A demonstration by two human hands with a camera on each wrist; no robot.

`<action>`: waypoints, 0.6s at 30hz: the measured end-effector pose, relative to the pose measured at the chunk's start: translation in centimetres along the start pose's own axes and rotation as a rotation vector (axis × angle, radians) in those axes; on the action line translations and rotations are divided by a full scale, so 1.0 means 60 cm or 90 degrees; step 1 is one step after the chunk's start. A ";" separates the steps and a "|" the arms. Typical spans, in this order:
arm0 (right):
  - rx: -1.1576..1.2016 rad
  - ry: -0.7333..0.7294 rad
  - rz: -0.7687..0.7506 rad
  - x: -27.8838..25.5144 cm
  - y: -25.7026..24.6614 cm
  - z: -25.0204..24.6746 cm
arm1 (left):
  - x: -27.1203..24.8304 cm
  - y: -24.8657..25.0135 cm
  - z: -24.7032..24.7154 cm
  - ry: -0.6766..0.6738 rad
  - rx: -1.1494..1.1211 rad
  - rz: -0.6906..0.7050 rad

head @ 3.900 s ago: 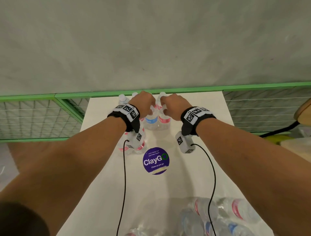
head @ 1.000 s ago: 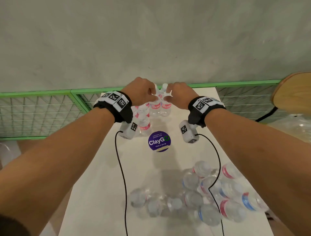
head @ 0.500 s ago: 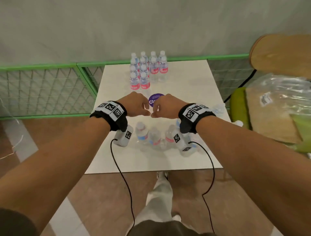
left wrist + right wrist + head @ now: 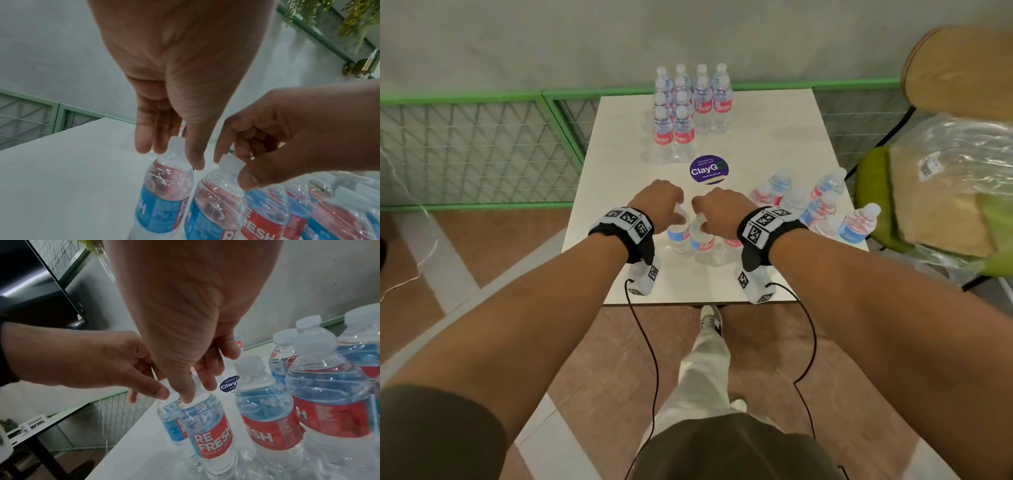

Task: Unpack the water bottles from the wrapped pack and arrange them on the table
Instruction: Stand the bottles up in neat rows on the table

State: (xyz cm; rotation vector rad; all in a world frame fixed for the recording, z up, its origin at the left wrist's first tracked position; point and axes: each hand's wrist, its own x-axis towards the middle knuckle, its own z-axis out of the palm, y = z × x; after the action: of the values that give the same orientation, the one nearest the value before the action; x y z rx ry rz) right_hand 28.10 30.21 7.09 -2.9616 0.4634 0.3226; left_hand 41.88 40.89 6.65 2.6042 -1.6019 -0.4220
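Note:
Several upright water bottles (image 4: 690, 102) with red and blue labels stand grouped at the far end of the white table (image 4: 774, 137). Three more stand near the front edge. My left hand (image 4: 679, 210) (image 4: 174, 157) holds the cap of the leftmost bottle (image 4: 677, 233) (image 4: 166, 186) between thumb and nearly straight fingers. My right hand (image 4: 697, 212) (image 4: 196, 391) pinches the cap of the bottle beside it (image 4: 702, 240) (image 4: 218, 194). A third bottle (image 4: 732, 241) stands by my right wrist. Several loose bottles (image 4: 808, 202) stand on crinkled clear wrap (image 4: 329, 186) at the right.
A round purple sticker (image 4: 709, 169) marks the table's middle. Off the table's right edge, a green chair (image 4: 869, 192) holds a bulky clear plastic bag (image 4: 945, 192). A green mesh railing (image 4: 482, 147) runs along the left and back. The table's front edge (image 4: 688, 303) is close to my wrists.
Both hands left the bottles grouped at the far end and came back toward me. They have since dropped onto the caps of two near bottles. The view has pulled back.

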 end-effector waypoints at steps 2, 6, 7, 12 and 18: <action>0.000 -0.005 0.001 0.003 0.001 0.002 | 0.006 0.003 0.003 0.004 0.008 -0.008; 0.033 -0.020 -0.005 0.017 0.010 0.000 | 0.026 0.003 0.002 -0.016 0.034 -0.015; 0.042 -0.025 -0.006 0.022 0.017 -0.003 | 0.034 0.002 -0.001 -0.025 0.031 -0.009; 0.094 -0.013 0.004 0.070 0.089 -0.042 | 0.109 -0.002 -0.044 -0.039 0.012 0.023; 0.114 0.038 0.080 0.172 0.226 -0.113 | 0.271 0.007 -0.118 -0.002 0.020 0.084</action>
State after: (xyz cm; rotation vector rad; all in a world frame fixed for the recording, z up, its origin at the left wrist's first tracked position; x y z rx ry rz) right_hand 34.76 13.37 10.07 -2.7803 0.6504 0.1946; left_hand 50.26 25.65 10.24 2.5021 -1.7817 -0.3958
